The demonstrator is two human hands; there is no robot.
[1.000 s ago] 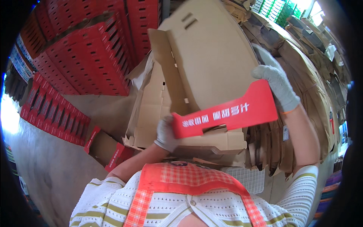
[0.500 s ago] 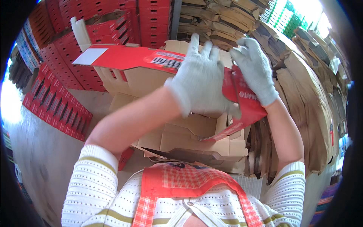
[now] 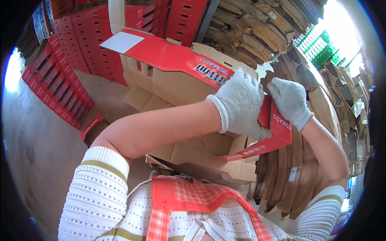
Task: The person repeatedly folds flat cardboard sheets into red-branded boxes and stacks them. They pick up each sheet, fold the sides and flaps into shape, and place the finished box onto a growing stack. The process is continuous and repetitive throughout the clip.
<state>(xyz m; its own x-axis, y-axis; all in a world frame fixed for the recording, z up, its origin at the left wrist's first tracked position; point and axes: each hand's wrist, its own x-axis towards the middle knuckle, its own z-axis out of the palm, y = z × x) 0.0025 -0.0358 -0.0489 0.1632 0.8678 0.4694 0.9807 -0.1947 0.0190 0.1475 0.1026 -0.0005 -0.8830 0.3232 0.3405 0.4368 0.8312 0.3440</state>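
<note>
A partly folded cardboard box [image 3: 169, 56], red outside and brown inside, lies before me with a long red printed panel running to the far left. Both my hands wear pale grey gloves and work at its right end. My left hand [image 3: 244, 105] is closed over the far right corner, its thumb reaching down by the red end panel [image 3: 280, 127]. Against the top of that panel my right hand [image 3: 290, 102] has its fingers curled round the edge. The gloves hide the corner's folds.
Stacked red cartons [image 3: 90, 46] stand at the back left, with a slanted row of red boxes [image 3: 56, 86] on the floor [image 3: 44, 160]. Flat brown cardboard bundles [image 3: 237, 32] rise behind, and more bundles [image 3: 285, 172] stand close on the right. Green crates [image 3: 321, 50] show far right.
My left hand's spread fingers have come together and lowered onto the box corner. My right hand stays at the end panel. The whole view has tilted, with the box's left side now higher.
</note>
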